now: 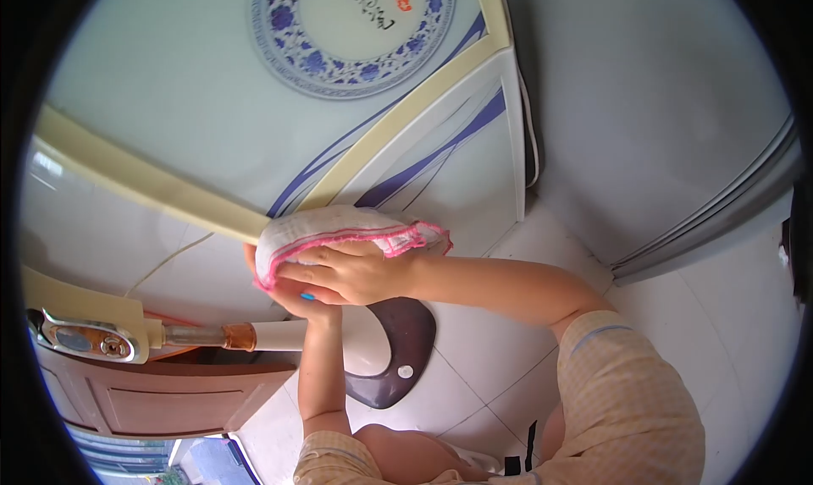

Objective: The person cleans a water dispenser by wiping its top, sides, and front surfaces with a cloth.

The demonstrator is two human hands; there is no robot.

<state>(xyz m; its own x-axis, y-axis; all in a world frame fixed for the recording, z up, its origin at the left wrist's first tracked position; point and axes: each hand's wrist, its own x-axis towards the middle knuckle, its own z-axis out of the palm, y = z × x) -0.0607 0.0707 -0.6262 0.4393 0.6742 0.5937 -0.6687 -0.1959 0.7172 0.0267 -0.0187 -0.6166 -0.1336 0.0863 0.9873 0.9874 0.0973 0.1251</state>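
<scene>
A white cloth with a pink edge [326, 223] lies bunched against the corner of a pale cabinet-like appliance [381, 129]. My right hand [360, 273] comes in from the right and holds the cloth, its fingers pointing left across it. Below and partly behind it is my left hand [296, 297], wrapped around the cloth's lower left end. Most of its fingers are hidden by the cloth and my right hand. A blue nail shows between the two hands.
A blue-and-white plate pattern [279, 45] decorates the appliance top. At right stands a grey appliance [652, 104]. Lower left are a metal-and-cream handle unit [93, 337], a dark-based white stand [394, 349] and a brown panelled cabinet [178, 400]. Tiled floor [474, 358] lies below.
</scene>
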